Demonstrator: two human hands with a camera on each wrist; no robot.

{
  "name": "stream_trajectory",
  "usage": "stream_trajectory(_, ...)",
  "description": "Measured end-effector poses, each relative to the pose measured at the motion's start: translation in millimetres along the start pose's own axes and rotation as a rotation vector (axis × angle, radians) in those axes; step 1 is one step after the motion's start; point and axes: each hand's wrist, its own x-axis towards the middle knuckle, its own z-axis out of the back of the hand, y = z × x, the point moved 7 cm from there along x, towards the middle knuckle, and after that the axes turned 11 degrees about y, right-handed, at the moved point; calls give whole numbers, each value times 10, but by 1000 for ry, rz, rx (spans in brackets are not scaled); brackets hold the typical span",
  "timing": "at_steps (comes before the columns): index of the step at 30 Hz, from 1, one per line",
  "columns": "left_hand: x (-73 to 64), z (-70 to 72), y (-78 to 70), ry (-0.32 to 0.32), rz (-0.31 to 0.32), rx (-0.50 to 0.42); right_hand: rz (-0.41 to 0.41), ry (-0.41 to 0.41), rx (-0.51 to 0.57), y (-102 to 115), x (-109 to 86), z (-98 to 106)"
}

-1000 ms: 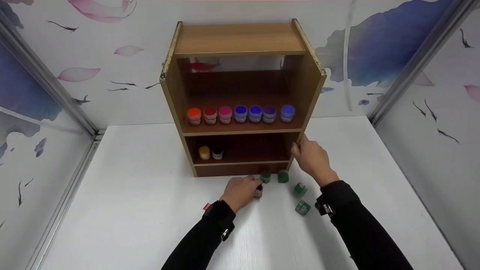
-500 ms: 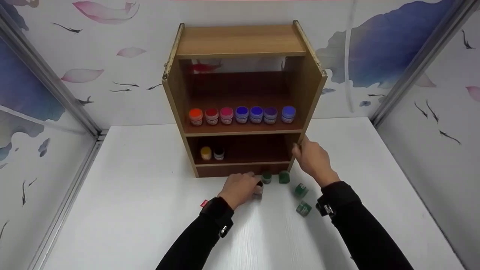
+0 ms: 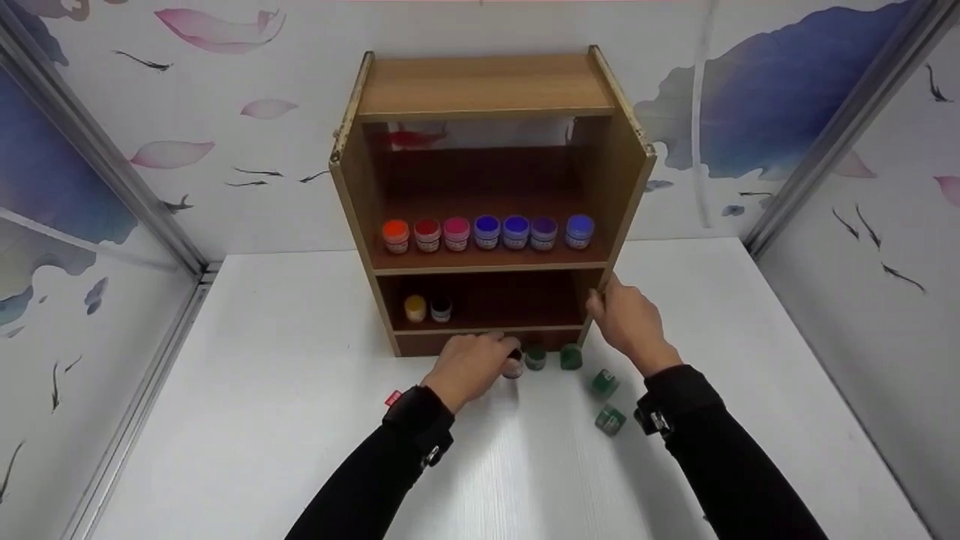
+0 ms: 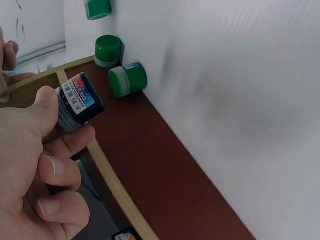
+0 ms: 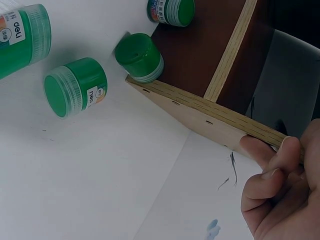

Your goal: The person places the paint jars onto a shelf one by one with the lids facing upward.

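Observation:
My left hand [image 3: 466, 367] pinches a small dark gouache paint jar [image 4: 80, 102] between thumb and fingers, tilted, its printed label showing in the left wrist view. It is in front of the base board of a wooden cabinet [image 3: 487, 86]. My right hand [image 3: 628, 321] grips the front edge of the cabinet's right side panel, low down. Beside the held jar, a green jar [image 3: 535, 358] and another green jar [image 3: 571, 356] lie by the cabinet's foot. Two more, a green jar [image 3: 605, 382] and a green jar [image 3: 610, 420], are on the table nearer my right sleeve.
On the upper shelf stands a row of jars, from an orange jar [image 3: 395, 236] to a light blue jar [image 3: 579, 232]. The lower shelf holds a yellow jar [image 3: 415, 308] and a black-lidded jar [image 3: 441, 309] at its left. A patterned wall [image 3: 300, 210] rises behind the white table [image 3: 262, 420].
My left hand has moved up and slightly left toward the cabinet's base, with the dark paint jar in its fingers. The right hand keeps its grip on the side panel.

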Motion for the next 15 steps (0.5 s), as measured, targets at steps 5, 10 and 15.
stream_trajectory(5, -14, 117, 70, -12, 2, -2, 0, -10, -3, -12, -4, 3)
stream_trajectory(10, -20, 228, 170, -49, 27, 18, -4, -5, -6, -9, -13, 1)
stream_trajectory(15, -14, 320, 286, -90, 55, 5, 1, -17, -8, 9, -15, 1)
